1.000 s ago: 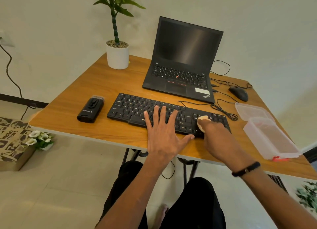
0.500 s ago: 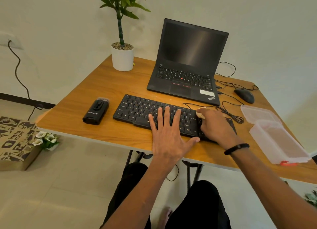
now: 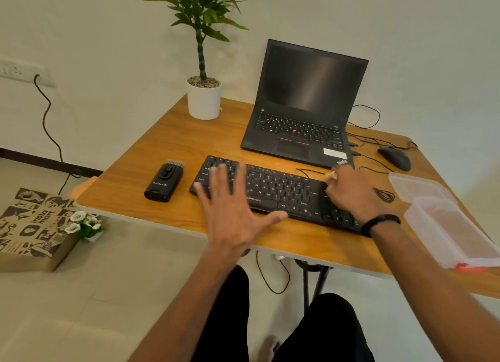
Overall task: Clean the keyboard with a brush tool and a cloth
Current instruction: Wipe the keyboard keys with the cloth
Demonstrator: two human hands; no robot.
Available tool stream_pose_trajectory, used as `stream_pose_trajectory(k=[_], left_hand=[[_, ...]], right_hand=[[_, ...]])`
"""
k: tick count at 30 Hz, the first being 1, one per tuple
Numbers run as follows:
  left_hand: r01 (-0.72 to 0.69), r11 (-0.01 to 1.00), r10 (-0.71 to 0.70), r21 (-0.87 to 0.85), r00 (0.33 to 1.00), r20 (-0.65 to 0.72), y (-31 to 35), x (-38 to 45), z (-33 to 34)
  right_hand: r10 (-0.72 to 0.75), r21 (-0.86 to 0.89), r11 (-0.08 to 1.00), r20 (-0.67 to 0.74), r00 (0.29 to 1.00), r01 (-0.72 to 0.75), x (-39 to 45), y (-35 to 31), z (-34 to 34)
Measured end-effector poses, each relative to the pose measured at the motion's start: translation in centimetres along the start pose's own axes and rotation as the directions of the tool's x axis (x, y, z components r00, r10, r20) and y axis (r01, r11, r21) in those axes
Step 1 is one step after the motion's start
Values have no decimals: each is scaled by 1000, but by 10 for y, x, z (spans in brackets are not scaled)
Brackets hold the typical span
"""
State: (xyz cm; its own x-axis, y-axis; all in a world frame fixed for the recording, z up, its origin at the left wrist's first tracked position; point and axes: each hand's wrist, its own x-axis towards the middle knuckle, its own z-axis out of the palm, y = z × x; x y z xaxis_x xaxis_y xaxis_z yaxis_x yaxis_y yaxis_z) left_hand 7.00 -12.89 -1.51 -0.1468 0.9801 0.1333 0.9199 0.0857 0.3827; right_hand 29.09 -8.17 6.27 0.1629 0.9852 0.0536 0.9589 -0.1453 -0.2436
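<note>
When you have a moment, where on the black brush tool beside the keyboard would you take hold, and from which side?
Probably across the long sides of the brush tool, at mid-body, coming from above with the left hand. It lies flat on the table, bristle end away from the person, clear of the keyboard, so both flanks look free.

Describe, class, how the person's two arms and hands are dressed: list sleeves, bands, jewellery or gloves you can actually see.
Both forearms are bare, with no sleeves in view and no gloves. The left hand shows no ring, watch or band. The right hand has one item at its wrist: a thin black wristband, plain, with no visible markings. No rings show on it.
</note>
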Motion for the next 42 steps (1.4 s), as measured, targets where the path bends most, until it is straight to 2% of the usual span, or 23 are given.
stream_pose_trajectory(k=[2,4,7,11,16,22,25,28,31,34,36,38,42], left_hand=[[52,995,-51,-81,999,4,-35,11,-12],[32,977,-29,-212,999,15,-56,17,-20],[1,947,1,-323,1000,7,-61,19,-21],[-27,918,12,-395,999,-40,-61,18,-19],[-45,909,19,-415,998,-68,-61,18,-19],[-91,887,41,-452,992,-118,-68,21,-15],[-105,890,43,-444,988,-148,-71,24,-13],[-74,880,24,-470,994,-111,-67,21,-19],[-66,875,23,-480,995,-95,-61,18,-24],[-73,869,27,-489,994,-102,-60,17,-26],[-61,867,16,-495,995,-95,-60,16,-27],[-37,861,-5,-507,997,-81,-60,15,-27],[-19,858,-21,-513,997,-72,-61,17,-26]], right_hand=[[15,-10,1000,18,1000,-15,-3,-12,14],[-28,-21,999,-33,999,27,-6,-25,27],[-80,-35,996,-79,994,77,-11,-47,40],[-87,-70,994,-108,990,79,-12,-72,46],[-152,-12,988,-114,982,152,-15,-120,63],[-237,172,951,-128,963,257,-11,-193,86],[-304,330,891,-78,950,312,-7,-214,88],[-396,451,822,12,918,348,5,-212,72],[-390,568,771,61,919,289,26,-191,53],[-418,371,849,33,908,377,37,-174,54],[-467,275,860,86,880,430,34,-174,65],[-509,227,849,107,854,477,25,-179,76],[-541,233,818,5,841,525,9,-181,89]])
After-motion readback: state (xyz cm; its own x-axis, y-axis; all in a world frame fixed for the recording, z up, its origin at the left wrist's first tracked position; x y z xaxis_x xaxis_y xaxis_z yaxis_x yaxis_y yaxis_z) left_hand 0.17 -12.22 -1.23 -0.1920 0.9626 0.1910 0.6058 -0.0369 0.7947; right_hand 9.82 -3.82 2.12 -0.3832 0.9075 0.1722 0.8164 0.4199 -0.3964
